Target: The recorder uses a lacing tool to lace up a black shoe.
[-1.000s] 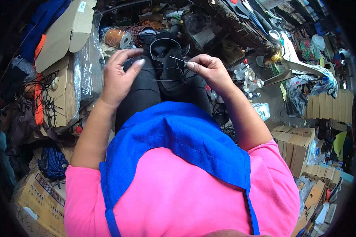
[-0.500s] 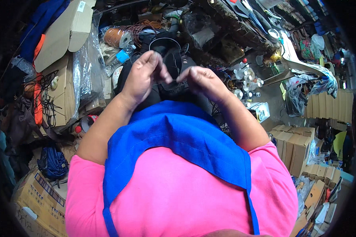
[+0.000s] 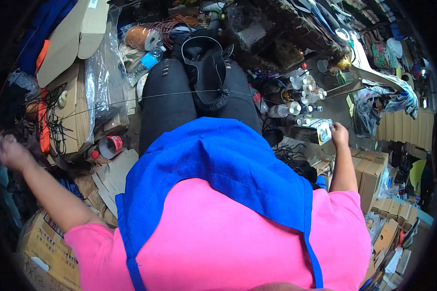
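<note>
A black shoe (image 3: 209, 72) is clamped between my knees, its opening away from me and a row of stitches along its near, rounded end. Thin thread (image 3: 172, 93) runs out from this stitched end to both sides. My left hand (image 3: 14, 153) is stretched far out to the left, closed, with the thread leading toward it. Out to the right, my right hand (image 3: 341, 134) is a fist, and the other length of thread runs its way. The thread's last stretch near each fist is too fine to make out.
Several plastic bottles (image 3: 296, 107) stand to the right of my knees, by a small box (image 3: 320, 131). Flat cardboard (image 3: 73, 104) and clear plastic sheeting lie left. An orange spool (image 3: 142, 38) and a blue-labelled bottle (image 3: 152, 58) are at the far left of the shoe.
Both hands were close together over the shoe and have swung wide apart, left and right. The thread is now drawn out straight on both sides, and the shoe is uncovered.
</note>
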{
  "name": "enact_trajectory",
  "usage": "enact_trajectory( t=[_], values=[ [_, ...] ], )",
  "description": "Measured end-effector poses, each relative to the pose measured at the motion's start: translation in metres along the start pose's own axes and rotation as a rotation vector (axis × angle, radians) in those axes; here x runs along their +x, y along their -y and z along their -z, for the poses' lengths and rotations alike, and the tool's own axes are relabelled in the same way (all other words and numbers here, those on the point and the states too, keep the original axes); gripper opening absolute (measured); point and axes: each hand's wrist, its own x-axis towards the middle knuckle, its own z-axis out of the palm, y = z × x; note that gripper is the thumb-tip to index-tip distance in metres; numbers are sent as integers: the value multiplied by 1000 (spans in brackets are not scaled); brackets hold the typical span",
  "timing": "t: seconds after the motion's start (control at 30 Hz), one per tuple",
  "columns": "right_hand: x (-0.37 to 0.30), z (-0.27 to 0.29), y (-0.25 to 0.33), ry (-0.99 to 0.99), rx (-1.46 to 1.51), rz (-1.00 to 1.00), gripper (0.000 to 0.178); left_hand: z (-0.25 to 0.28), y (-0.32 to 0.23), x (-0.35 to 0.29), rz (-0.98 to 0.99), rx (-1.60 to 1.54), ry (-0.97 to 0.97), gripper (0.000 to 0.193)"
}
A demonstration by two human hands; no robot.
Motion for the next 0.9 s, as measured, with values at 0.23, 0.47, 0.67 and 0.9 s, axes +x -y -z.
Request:
enact_trajectory(
  t=[0.23,0.47,0.67,0.9],
  values=[
    [-30,37,205,227,474,798,34,-161,-215,-290,-471,-310,1249,28],
    [-44,82,318,239,870,825,21,-215,-251,-346,-567,-396,1577,35],
    [-30,72,327,308,764,982,19,-231,-250,-347,-502,-295,1832,23],
    [-30,70,328,376,785,1000,17,-240,-233,-357,-290,-499,1925,18]
  ],
)
